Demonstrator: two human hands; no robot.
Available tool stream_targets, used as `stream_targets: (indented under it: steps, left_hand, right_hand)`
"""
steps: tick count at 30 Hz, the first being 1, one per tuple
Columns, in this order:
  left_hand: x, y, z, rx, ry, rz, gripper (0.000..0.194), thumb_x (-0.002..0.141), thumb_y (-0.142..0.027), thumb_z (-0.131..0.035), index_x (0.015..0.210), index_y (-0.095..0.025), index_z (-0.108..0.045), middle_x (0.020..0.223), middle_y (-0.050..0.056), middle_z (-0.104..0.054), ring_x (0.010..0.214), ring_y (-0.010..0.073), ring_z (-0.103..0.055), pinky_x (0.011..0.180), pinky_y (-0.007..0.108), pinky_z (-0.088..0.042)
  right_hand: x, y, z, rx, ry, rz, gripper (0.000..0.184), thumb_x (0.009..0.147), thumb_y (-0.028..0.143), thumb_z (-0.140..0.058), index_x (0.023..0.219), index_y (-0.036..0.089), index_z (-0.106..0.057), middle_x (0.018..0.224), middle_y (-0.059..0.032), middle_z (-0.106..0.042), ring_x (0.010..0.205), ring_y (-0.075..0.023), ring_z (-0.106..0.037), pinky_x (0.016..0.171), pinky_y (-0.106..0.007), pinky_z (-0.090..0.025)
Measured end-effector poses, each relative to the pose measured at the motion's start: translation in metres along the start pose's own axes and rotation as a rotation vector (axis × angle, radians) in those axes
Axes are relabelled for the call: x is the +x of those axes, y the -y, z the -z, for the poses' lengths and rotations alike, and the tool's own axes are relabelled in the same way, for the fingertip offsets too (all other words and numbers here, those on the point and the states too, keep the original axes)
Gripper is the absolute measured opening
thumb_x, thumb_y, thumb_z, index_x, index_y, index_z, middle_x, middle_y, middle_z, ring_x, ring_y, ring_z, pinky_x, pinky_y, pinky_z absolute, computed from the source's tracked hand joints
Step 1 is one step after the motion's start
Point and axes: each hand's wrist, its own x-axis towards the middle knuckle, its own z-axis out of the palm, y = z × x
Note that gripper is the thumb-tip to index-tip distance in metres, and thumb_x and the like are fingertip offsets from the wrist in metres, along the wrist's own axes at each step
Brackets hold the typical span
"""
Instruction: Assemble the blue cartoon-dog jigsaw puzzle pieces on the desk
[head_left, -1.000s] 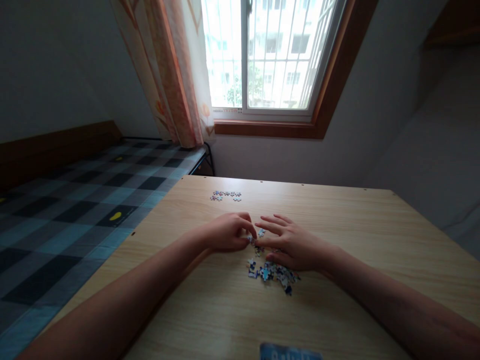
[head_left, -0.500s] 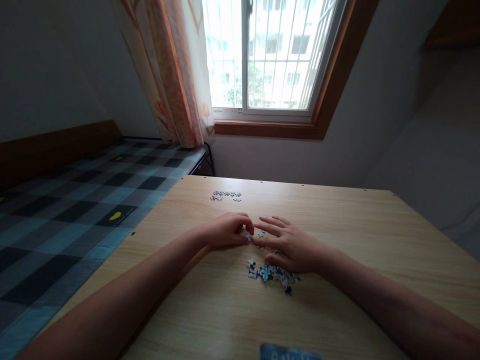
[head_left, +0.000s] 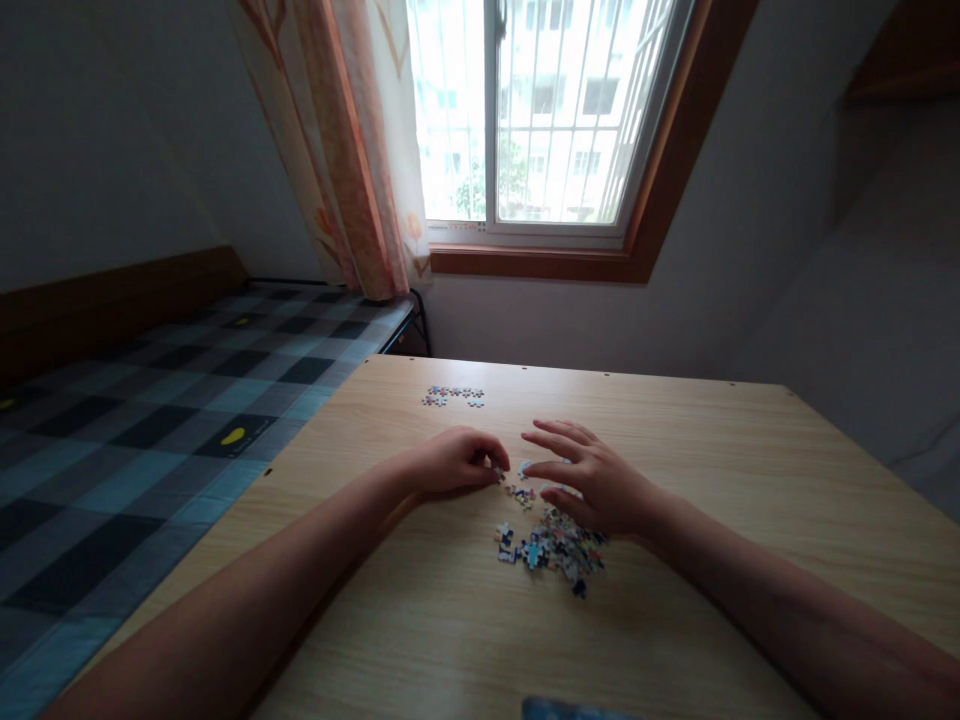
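Observation:
My left hand [head_left: 466, 460] rests at the middle of the table, its fingers curled and pinching a small jigsaw puzzle piece [head_left: 499, 474]. To its right, my right hand [head_left: 592, 477] hovers with fingers spread and nothing in them. A light-blue puzzle piece [head_left: 523, 469] lies just by its fingertips. Several loose pieces [head_left: 521, 494] are scattered between the hands. Below my right hand is a heap of puzzle pieces [head_left: 562, 548], partly hidden by it. Farther back, a group of joined-looking pieces [head_left: 454, 394] lies in two short rows.
The wooden table [head_left: 712, 600] fills the foreground. A dark blue printed object [head_left: 570, 709] is cut off at the bottom edge. On the left stands a bed with a checked cover [head_left: 180, 400]; behind are a curtain [head_left: 360, 150] and a barred window [head_left: 555, 120].
My right hand has lifted and moved slightly right and away from my left hand, uncovering more of the heap. My left hand stays almost in place with the piece.

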Motion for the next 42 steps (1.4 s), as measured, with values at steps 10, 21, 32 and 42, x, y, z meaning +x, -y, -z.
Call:
stream_targets:
  steps: [10, 21, 32, 42]
  left_hand:
    - [0.004, 0.016, 0.001, 0.222, -0.301, -0.013, 0.024, 0.076, -0.007, -0.057, 0.083, -0.02, -0.076, 0.09, 0.002, -0.073, 0.075, 0.0133, -0.063, 0.075, 0.025, -0.048]
    - [-0.003, 0.01, 0.009, 0.709, -0.536, 0.322, 0.028, 0.091, -0.014, -0.052, 0.113, -0.021, -0.068, 0.119, 0.007, -0.067, 0.103, 0.023, -0.065, 0.084, 0.034, -0.054]
    - [-0.008, -0.026, -0.013, 0.824, -0.141, 0.622, 0.043, 0.095, -0.011, -0.033, 0.133, -0.01, -0.054, 0.115, 0.022, -0.067, 0.093, 0.0272, -0.07, 0.074, 0.035, -0.054]
    - [-0.004, -0.007, -0.003, 0.802, -0.191, 0.654, 0.05, 0.101, -0.025, -0.027, 0.144, -0.015, -0.049, 0.111, 0.02, -0.072, 0.094, 0.0304, -0.071, 0.074, 0.038, -0.053]
  right_hand:
    - [-0.015, -0.045, 0.007, -0.034, -0.358, -0.214, 0.023, 0.099, 0.023, -0.049, 0.095, 0.024, -0.072, 0.12, -0.0089, -0.067, 0.127, -0.0275, -0.054, 0.103, -0.053, -0.048]
    - [-0.017, -0.05, 0.0, 0.003, -0.356, -0.218, 0.023, 0.099, 0.023, -0.05, 0.092, 0.023, -0.072, 0.116, -0.0091, -0.069, 0.124, -0.0272, -0.055, 0.102, -0.052, -0.048]
    - [-0.017, -0.051, -0.003, 0.024, -0.342, -0.23, 0.022, 0.097, 0.024, -0.053, 0.088, 0.023, -0.073, 0.115, -0.0099, -0.07, 0.12, -0.0285, -0.058, 0.099, -0.053, -0.05]
    - [-0.016, -0.051, -0.004, 0.026, -0.337, -0.22, 0.02, 0.096, 0.021, -0.055, 0.088, 0.021, -0.073, 0.114, -0.0106, -0.069, 0.12, -0.0282, -0.057, 0.099, -0.052, -0.051]
